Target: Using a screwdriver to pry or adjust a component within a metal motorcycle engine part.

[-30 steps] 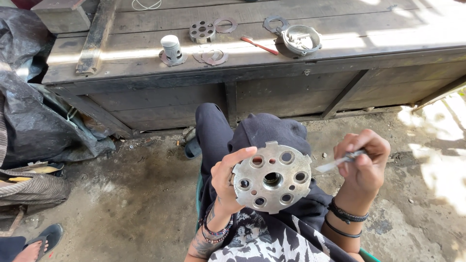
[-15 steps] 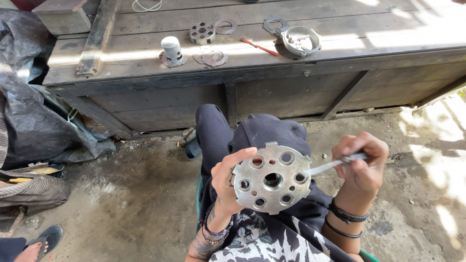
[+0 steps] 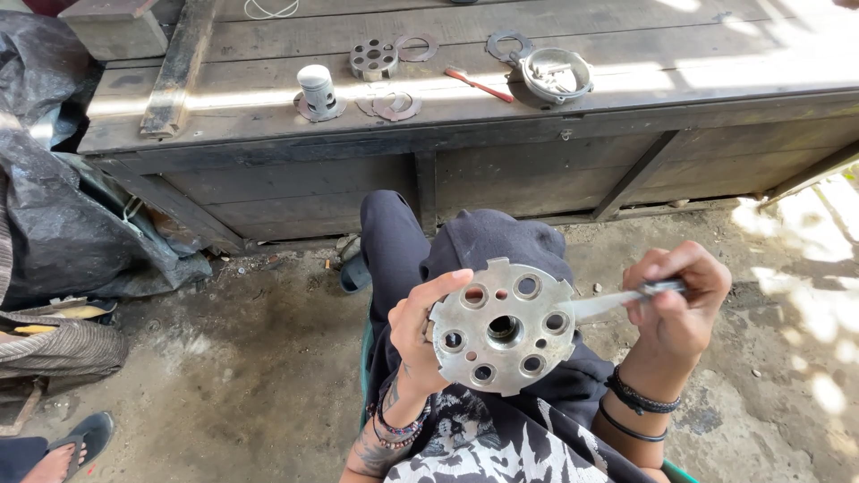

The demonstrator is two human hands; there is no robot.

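Note:
My left hand [image 3: 418,333] grips a round grey metal plate [image 3: 502,326] by its left edge, face toward me. The plate has a centre hole, a ring of several round holes and a notched rim. My right hand [image 3: 673,302] pinches a thin metal blade [image 3: 604,303] whose tip meets the plate's right edge. Both hands hover above my lap, over dark trousers and a black-and-white patterned shirt.
A wooden workbench [image 3: 268,134] stands ahead with a piston [image 3: 316,90], a holed metal hub [image 3: 374,58], flat rings [image 3: 392,105], a red-handled tool [image 3: 479,86] and a round metal housing [image 3: 556,73]. Black plastic sheeting [image 3: 63,224] lies left. Someone's sandalled foot [image 3: 67,452] shows at lower left.
My right hand has brought the blade leftward until its tip reaches the plate's right edge. The plate has shifted slightly in my left hand.

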